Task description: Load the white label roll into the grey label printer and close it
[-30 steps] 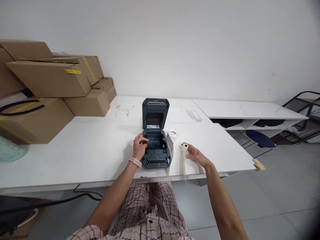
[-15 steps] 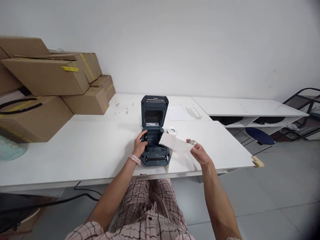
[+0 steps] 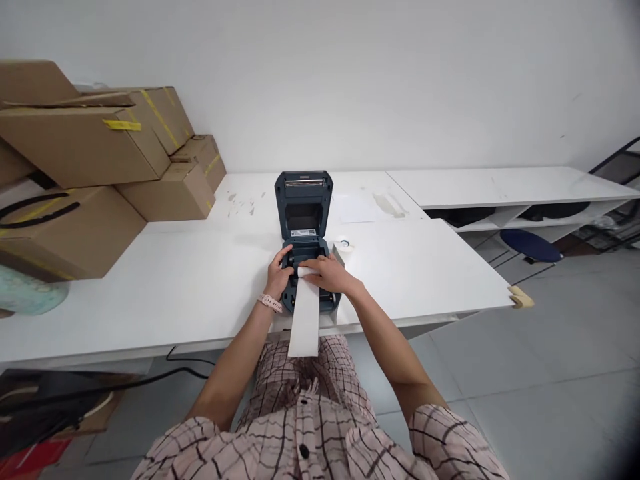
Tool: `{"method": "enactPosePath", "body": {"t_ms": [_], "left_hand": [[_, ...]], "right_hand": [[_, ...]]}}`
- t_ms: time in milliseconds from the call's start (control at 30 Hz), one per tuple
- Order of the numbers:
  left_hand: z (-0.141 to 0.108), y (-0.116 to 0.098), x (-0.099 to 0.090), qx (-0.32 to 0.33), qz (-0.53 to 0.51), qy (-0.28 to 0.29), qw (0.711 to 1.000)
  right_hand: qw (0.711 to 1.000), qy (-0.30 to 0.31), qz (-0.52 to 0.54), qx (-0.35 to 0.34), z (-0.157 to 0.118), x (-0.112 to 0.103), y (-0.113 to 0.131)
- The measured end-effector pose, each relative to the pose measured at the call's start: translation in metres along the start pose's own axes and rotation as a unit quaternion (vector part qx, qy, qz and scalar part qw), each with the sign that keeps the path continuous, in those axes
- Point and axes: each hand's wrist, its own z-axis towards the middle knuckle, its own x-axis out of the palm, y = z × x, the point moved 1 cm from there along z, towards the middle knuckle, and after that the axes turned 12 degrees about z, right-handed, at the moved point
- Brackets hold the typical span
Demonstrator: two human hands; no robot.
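A dark label printer (image 3: 303, 207) stands on the white table with its lid raised. My right hand (image 3: 327, 272) is closed on a small roll of label paper (image 3: 306, 272) inside the printer's bay. From that roll a white strip hangs forward over the printer's front and past the table edge. My left hand (image 3: 279, 275) grips the left side of the printer, its fingers at the inner holder. Right behind my right hand, a second white roll (image 3: 344, 248) stands on the table beside the printer.
Cardboard boxes (image 3: 85, 143) are stacked at the left, with a pale green patterned object (image 3: 33, 291) by them. A white sheet (image 3: 356, 209) lies behind the printer. The table's front edge is close to my body. A blue stool (image 3: 531, 245) stands at the right, and cables hang below the table.
My right hand has carried the paper roll leftward from beside the printer into its bay. The strip now hangs toward me. My left hand stays on the printer; the view has shifted slightly.
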Motion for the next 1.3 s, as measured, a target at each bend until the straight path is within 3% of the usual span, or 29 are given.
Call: {"method": "enactPosePath", "body": {"t_ms": [133,400,767,1100,1300], "left_hand": [[0.0,-0.002,0.0,0.001,0.004,-0.002,1.0],[-0.003,-0.011,0.001,-0.006,0.009,0.004,1.0],[-0.003,-0.012,0.001,-0.023,0.013,0.03,0.999],[-0.001,-0.01,0.002,-0.015,0.001,0.037,0.999],[-0.002,-0.008,0.001,-0.016,0.012,0.043,0.999]], "right_hand": [[0.997,-0.068,0.015,-0.013,-0.014,0.008,0.003],[0.992,-0.111,0.018,-0.052,-0.048,0.037,0.017],[0.994,-0.098,-0.008,-0.047,-0.037,0.036,0.016],[0.986,-0.141,-0.064,-0.062,-0.069,0.04,0.03],[0.982,-0.161,-0.077,-0.062,-0.069,0.054,0.039]]}}
